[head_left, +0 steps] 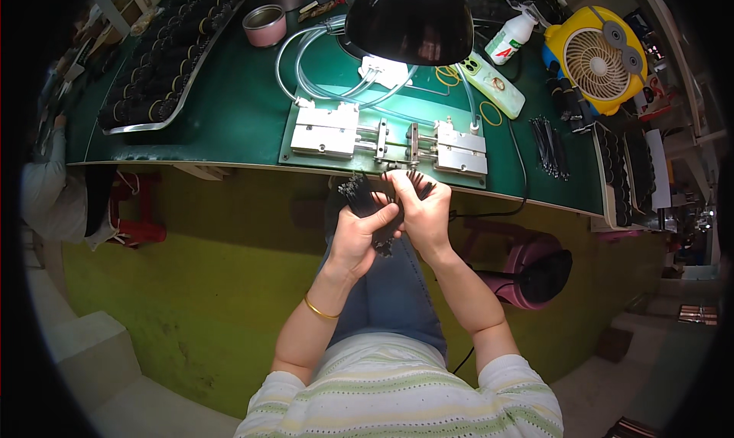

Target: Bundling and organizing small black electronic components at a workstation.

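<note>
Black rods [362, 198] sit bunched in our left hand [356, 235], curled closed, with more pinched in our right hand [427, 214], just in front of the metal fixture [325, 132]; we judge this a feeding step, the next move calling for careful fingertip alignment

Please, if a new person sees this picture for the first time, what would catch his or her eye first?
Probably the bright yellow fan at the right of the green bench, and the large black lamp shade at the top centre. Below the shade, the brightly lit metal device stands out near the bench's front edge. Just in front of it, the left hand and right hand hold thin black pieces.
</note>
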`<state>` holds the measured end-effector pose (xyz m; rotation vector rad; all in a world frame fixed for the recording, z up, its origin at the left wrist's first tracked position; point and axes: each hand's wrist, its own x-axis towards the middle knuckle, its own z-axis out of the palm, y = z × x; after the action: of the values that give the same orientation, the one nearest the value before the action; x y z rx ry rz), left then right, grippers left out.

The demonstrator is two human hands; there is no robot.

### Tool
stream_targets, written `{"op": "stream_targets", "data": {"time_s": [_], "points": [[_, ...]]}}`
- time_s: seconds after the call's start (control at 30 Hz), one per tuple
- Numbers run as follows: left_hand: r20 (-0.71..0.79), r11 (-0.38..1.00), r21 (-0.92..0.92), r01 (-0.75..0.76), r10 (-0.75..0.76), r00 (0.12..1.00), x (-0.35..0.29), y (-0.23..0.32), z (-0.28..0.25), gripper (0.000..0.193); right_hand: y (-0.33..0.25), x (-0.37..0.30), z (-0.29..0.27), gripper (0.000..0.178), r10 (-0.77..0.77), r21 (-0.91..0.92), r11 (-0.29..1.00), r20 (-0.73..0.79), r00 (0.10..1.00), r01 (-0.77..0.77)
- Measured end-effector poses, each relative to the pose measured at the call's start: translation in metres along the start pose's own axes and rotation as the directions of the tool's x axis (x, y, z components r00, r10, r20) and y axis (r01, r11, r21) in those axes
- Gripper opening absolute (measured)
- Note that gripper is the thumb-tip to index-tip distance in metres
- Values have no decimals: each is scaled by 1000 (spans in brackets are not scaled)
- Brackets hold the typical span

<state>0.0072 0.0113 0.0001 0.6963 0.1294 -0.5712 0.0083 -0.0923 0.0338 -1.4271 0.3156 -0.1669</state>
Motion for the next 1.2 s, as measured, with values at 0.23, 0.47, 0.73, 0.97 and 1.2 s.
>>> {"op": "stream_targets", "data": {"time_s": [0.23, 0.47, 0.73, 0.97, 1.2], "points": [[-39, 1000, 8, -21, 21, 999, -1, 0, 5, 7, -5, 2, 1, 21, 94, 13, 996, -33, 995, -94], [-23, 999, -26, -25, 25, 999, 2, -2, 5, 7, -1, 7, -4, 22, 107, 26, 994, -19, 994, -106], [-44, 999, -19, 26, -27, 999, 2, -1, 1, 11, 1, 2, -3, 24, 22, 7, 1000, 4, 1000, -22], [-42, 999, -53, 15, -17, 999, 0, -1, 1, 10, -2, -1, 0, 22, 10, 11, 1000, -11, 1000, -10], [-81, 1000, -3, -6, 6, 997, 2, -2, 6, 10, -3, 3, -2, 21, 58, -21, 998, -27, 998, -58]]}}
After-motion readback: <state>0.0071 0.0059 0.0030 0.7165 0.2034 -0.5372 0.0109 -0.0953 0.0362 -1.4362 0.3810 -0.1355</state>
